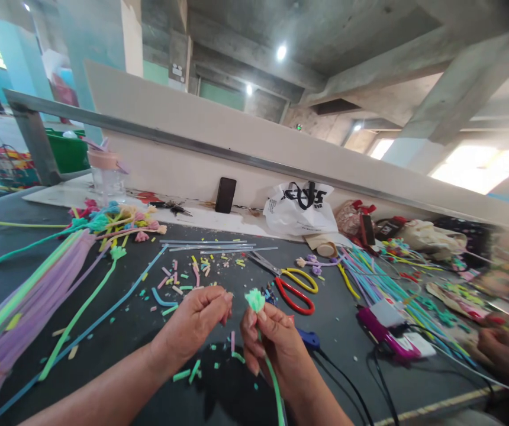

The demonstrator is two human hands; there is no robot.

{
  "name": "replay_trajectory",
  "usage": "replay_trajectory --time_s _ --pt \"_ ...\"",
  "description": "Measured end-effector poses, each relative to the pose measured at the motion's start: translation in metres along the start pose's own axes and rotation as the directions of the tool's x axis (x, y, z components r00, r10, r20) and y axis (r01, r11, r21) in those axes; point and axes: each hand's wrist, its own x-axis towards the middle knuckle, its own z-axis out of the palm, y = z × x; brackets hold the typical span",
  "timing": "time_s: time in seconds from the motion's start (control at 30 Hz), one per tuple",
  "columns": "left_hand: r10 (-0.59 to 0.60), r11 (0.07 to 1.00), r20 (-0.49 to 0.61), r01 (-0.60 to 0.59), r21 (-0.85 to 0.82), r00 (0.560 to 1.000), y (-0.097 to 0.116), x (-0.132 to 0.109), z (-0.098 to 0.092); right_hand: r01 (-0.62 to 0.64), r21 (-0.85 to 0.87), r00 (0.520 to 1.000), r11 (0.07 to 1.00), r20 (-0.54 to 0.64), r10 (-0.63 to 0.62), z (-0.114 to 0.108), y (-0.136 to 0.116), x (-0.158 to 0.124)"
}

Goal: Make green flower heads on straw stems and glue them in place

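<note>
A small green artificial flower (254,300) on a long green stem is pinched between the thumb and fingers of my right hand (276,340). To its left, my left hand (196,322) is closed with thumb and fingertips together. Whatever may be between those fingertips is too small to make out. Scissors (277,272) with one red and one yellow handle lie slightly open beyond my right hand. Beside that hand is a blue tool (310,339) with a black cord, partly hidden. Short green offcuts (182,375) are scattered on the dark table below my hands.
Purple and green strips (28,296) lie at left, below a pile of colourful flowers (125,219) and a clear bottle (107,177). A phone (225,195) and white bag (299,207) stand at the back. At right are a magenta power strip (383,334) and another person's hand (505,343).
</note>
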Motion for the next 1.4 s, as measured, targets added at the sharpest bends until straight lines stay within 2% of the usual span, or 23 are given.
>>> replay_trajectory --time_s 0.07,0.23,0.4,0.6,0.7,0.9,1.03,1.13,1.23,1.3,1.4 --pt "0.002 1.0 0.007 -0.002 -0.019 1.0 0.0 -0.001 0.003 -0.002 0.003 1.0 1.0 -0.006 0.002 0.0 0.001 0.001" --pt "-0.058 0.964 0.11 0.084 -0.251 0.992 0.001 -0.003 0.011 -0.003 -0.068 0.999 0.998 -0.053 0.0 0.0 0.004 0.0" --pt "-0.113 0.973 0.051 0.121 -0.196 0.992 -0.003 -0.002 0.011 -0.028 -0.241 0.996 0.97 -0.084 0.008 0.003 0.007 -0.001" --pt "-0.092 0.985 0.045 0.097 -0.144 0.995 -0.01 -0.001 0.01 -0.032 -0.412 0.999 0.911 -0.05 0.012 0.002 0.003 -0.003" --pt "-0.084 0.988 0.03 0.087 -0.127 0.996 -0.012 -0.001 0.01 -0.025 -0.53 0.997 0.848 -0.072 -0.016 0.0 0.003 -0.003" --pt "-0.085 0.992 0.032 0.088 -0.095 0.996 -0.016 0.001 0.01 -0.023 -0.751 0.99 0.66 -0.108 -0.089 -0.001 0.009 -0.002" --pt "-0.087 0.994 0.039 0.089 -0.065 0.995 -0.016 0.001 0.011 0.01 -0.848 0.981 0.53 -0.094 -0.169 -0.002 0.013 -0.001" --pt "-0.075 0.996 0.041 0.077 -0.035 0.996 -0.014 0.001 0.011 0.049 -0.881 0.965 0.47 -0.08 -0.251 -0.004 0.015 0.0" --pt "-0.008 0.999 -0.031 0.009 0.036 0.999 -0.009 0.0 0.009 0.07 -0.901 0.938 0.428 -0.088 -0.337 -0.006 0.014 0.001" --pt "0.101 0.988 -0.074 -0.091 0.125 0.992 -0.005 0.0 0.006 0.081 -0.92 0.921 0.384 -0.078 -0.381 -0.007 0.015 0.002" --pt "0.276 0.934 -0.039 -0.259 0.244 0.96 -0.003 0.0 0.002 0.108 -0.942 0.906 0.317 -0.038 -0.421 -0.007 0.016 0.002"
